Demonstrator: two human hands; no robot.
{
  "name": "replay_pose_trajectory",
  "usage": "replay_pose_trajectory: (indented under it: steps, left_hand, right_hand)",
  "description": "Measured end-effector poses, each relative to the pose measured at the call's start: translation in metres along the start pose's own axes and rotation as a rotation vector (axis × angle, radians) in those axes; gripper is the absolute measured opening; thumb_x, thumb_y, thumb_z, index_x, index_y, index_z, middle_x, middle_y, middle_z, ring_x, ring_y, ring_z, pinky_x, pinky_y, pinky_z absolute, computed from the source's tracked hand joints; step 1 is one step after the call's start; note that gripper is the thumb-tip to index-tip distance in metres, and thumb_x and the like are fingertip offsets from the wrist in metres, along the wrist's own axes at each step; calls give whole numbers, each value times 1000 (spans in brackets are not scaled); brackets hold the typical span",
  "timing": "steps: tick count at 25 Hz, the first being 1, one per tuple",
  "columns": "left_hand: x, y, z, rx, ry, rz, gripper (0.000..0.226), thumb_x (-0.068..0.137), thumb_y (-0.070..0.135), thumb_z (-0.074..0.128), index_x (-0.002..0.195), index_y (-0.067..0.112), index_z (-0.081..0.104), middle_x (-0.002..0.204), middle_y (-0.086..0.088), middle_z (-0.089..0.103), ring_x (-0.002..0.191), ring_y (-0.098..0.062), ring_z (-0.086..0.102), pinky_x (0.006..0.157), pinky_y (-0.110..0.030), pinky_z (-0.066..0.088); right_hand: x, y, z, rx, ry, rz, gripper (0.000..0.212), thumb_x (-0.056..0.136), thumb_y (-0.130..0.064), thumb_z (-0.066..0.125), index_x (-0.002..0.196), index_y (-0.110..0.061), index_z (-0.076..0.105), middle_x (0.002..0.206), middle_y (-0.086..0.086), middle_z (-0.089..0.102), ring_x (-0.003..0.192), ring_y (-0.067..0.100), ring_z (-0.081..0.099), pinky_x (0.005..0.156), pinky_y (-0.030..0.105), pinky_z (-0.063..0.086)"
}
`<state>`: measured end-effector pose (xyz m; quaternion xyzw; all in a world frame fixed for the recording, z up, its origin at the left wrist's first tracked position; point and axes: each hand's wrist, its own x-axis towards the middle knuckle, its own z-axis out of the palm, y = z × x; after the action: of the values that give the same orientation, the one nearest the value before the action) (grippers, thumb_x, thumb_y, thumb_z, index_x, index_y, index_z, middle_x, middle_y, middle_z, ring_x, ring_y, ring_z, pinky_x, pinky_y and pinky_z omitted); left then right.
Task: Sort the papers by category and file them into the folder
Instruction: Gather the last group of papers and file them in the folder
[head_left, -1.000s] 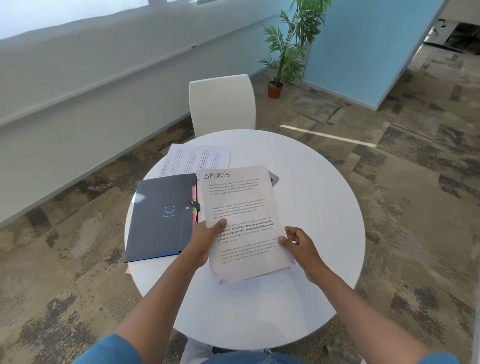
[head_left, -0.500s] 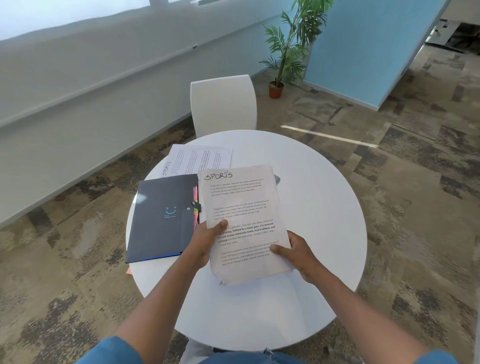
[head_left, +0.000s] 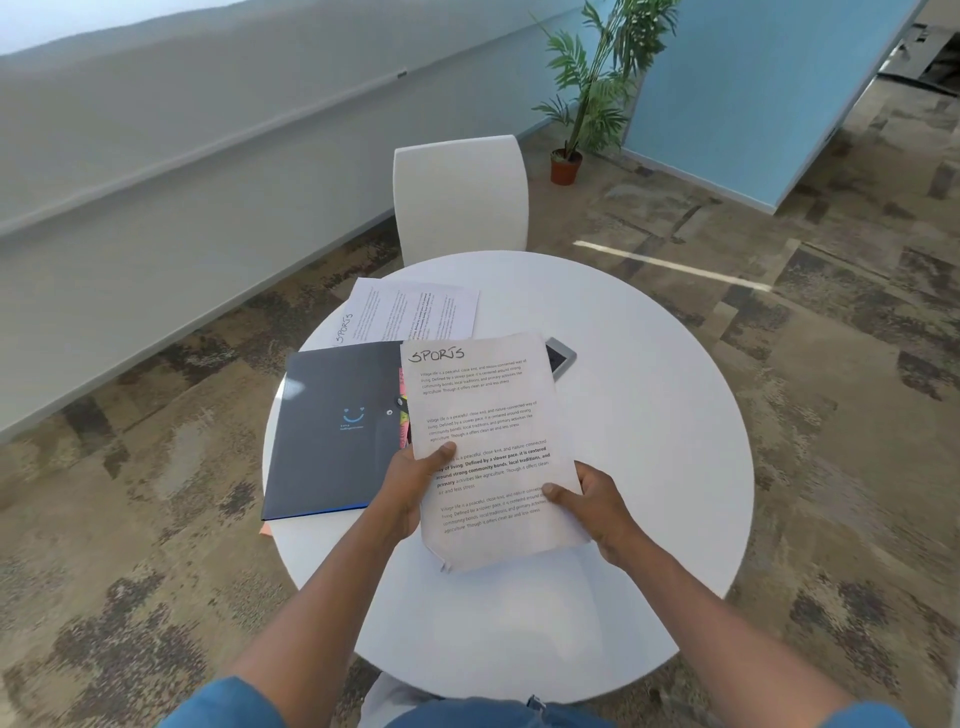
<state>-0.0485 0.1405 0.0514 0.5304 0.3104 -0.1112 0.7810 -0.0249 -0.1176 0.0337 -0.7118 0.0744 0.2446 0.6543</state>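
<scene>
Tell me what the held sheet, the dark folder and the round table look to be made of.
Held sheet: thin matte paper, bent and curled at its corner. Dark folder: probably plastic, smooth with a soft sheen and snap clasp. Table: smooth white top, likely laminate; cannot tell for sure.

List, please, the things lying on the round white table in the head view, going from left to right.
Dark grey folder with a blue smiley → left hand → white sheet headed SPORTS held in both hands → right hand. The far papers and the phone overlap these, so I leave them out.
</scene>
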Motion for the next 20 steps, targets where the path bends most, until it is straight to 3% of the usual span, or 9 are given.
replay_pose_trajectory:
  steps: [6,9,14,20]
  left_hand:
    - [9,12,-29,2,101,12,22,93,12,68,115,10,68,107,-14,75,90,-33,73,72,-41,60]
    - [18,25,-48,-26,153,24,24,93,11,67,117,8,67,108,-15,74,90,-32,72,73,-41,59]
    - [44,53,-77,-56,210,2,21,94,14,67,115,11,66,106,-15,75,93,-36,72,76,-50,60]
    - [83,68,-110,-94,231,-11,23,93,13,68,116,11,66,108,-12,75,91,-30,74,68,-40,61]
  right_hand:
    - [26,-8,32,-26,-11,40,24,83,-32,73,99,-14,70,96,2,76,83,21,69,75,36,56]
    - [52,-21,45,-63,11,90,12,94,-24,66,98,-12,66,89,7,73,73,18,62,63,29,50]
    - [104,-57,67,-90,-1,113,11,96,-12,60,105,-7,65,88,7,72,69,21,61,58,28,51]
    - [188,-83,96,-215,19,152,9,93,-10,61,102,-9,63,93,10,72,67,18,62,61,30,49]
